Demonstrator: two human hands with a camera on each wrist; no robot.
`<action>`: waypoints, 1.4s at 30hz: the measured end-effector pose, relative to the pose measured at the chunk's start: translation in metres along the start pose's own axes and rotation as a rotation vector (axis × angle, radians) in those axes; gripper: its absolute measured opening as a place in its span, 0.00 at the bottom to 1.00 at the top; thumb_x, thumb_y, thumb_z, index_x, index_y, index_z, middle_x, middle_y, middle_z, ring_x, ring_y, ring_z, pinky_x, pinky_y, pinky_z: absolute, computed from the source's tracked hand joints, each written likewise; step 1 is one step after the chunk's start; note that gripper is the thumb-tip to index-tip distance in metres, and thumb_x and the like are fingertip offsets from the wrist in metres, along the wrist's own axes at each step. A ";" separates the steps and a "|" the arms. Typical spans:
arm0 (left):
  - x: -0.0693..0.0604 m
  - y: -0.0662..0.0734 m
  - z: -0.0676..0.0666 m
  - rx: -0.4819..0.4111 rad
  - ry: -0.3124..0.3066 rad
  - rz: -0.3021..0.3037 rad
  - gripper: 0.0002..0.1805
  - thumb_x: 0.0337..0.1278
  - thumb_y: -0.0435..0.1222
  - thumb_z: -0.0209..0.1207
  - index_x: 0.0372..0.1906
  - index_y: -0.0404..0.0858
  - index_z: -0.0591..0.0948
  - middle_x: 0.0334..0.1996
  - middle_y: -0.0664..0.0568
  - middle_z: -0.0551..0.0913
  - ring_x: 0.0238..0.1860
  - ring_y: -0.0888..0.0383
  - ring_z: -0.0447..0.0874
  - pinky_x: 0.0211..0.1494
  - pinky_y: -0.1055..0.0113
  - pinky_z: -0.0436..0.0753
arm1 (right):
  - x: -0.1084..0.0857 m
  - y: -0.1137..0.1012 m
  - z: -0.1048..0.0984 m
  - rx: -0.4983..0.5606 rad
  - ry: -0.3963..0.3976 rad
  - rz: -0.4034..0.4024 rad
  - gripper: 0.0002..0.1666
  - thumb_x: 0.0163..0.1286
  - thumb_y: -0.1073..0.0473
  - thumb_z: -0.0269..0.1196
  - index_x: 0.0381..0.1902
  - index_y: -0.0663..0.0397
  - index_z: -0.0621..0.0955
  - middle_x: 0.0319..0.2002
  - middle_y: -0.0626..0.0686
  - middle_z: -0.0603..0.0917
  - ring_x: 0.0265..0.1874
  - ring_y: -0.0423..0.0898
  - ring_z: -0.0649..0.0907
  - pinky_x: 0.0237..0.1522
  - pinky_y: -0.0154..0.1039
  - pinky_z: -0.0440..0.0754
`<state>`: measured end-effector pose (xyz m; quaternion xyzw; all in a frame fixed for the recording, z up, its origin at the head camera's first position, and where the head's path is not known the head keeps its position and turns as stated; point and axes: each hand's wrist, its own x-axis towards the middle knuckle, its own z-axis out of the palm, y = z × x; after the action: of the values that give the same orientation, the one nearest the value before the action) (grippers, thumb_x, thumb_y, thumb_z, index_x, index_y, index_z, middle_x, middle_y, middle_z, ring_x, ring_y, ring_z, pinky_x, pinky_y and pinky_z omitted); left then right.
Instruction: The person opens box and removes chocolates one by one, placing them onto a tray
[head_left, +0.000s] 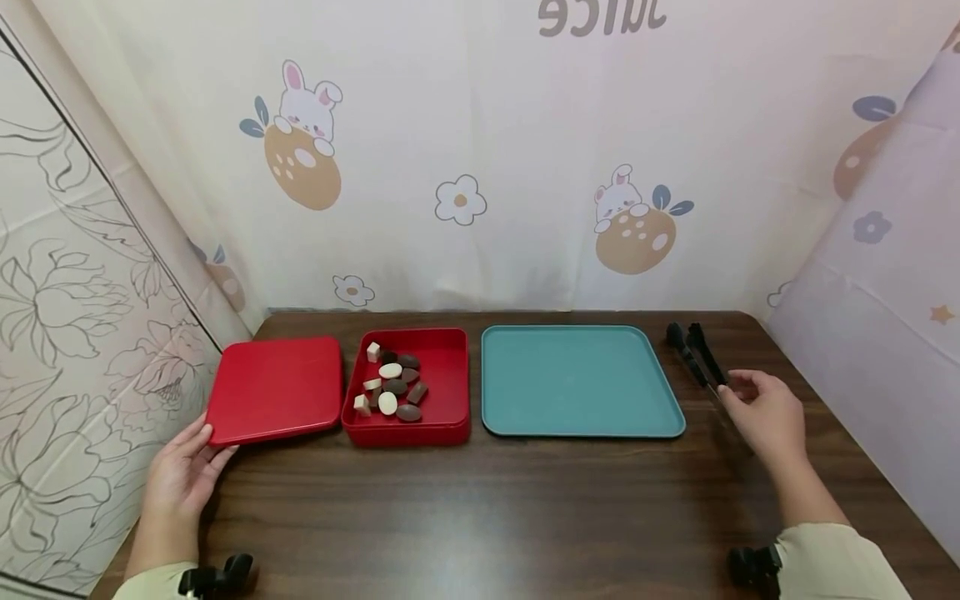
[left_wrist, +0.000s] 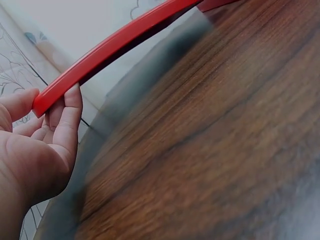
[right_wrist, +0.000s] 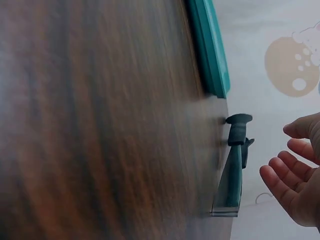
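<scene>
At the front left corner of a red lid point(head_left: 273, 387), my left hand point(head_left: 180, 475) pinches the edge. The left wrist view shows the thumb at the lid's rim and the fingers underneath, with that end raised off the table. Tongs point(head_left: 688, 354) with black tips and a metal body lie at the far right. Beside them is my right hand point(head_left: 768, 421). In the right wrist view its fingers point(right_wrist: 282, 182) are loosely bent, apart from the tongs and holding nothing. A red box point(head_left: 408, 435) holds several brown and white chocolates point(head_left: 390, 371), mostly in its left half.
Between the box and the tongs lies a teal tray point(head_left: 577, 379). Everything rests on a dark wooden table point(head_left: 465, 508). A printed curtain point(head_left: 525, 108) hangs along the table's back edge, and patterned panels rise at both sides.
</scene>
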<state>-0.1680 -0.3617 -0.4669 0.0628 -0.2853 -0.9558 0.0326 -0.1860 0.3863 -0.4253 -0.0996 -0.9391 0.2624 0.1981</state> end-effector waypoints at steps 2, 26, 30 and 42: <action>0.002 0.000 0.001 0.005 0.001 -0.005 0.18 0.70 0.23 0.45 0.46 0.35 0.86 0.44 0.48 0.87 0.45 0.53 0.86 0.42 0.55 0.85 | 0.004 0.003 0.002 -0.010 -0.003 0.002 0.23 0.69 0.59 0.60 0.54 0.73 0.76 0.45 0.72 0.77 0.42 0.66 0.77 0.40 0.58 0.71; 0.029 0.010 0.013 0.442 0.131 -0.156 0.17 0.67 0.30 0.55 0.57 0.47 0.80 0.37 0.62 0.86 0.39 0.62 0.85 0.44 0.62 0.84 | 0.024 0.040 0.026 -0.045 -0.172 0.064 0.41 0.70 0.46 0.59 0.59 0.82 0.66 0.54 0.80 0.67 0.53 0.75 0.66 0.52 0.68 0.64; 0.035 0.011 0.016 0.674 0.207 -0.173 0.36 0.69 0.32 0.53 0.77 0.40 0.53 0.36 0.67 0.81 0.37 0.68 0.83 0.45 0.64 0.83 | 0.023 0.040 0.028 -0.051 -0.174 0.053 0.40 0.70 0.48 0.60 0.59 0.83 0.66 0.53 0.79 0.68 0.52 0.74 0.67 0.51 0.68 0.65; 0.045 -0.002 0.030 1.568 0.423 0.014 0.32 0.66 0.38 0.58 0.67 0.22 0.65 0.64 0.25 0.66 0.42 0.53 0.84 0.48 0.59 0.82 | 0.022 0.038 0.031 -0.090 -0.189 0.076 0.37 0.71 0.52 0.59 0.59 0.84 0.66 0.50 0.79 0.69 0.49 0.74 0.70 0.49 0.67 0.68</action>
<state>-0.2163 -0.3484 -0.4478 0.2451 -0.8601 -0.4458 0.0385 -0.2162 0.4109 -0.4627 -0.1187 -0.9601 0.2353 0.0939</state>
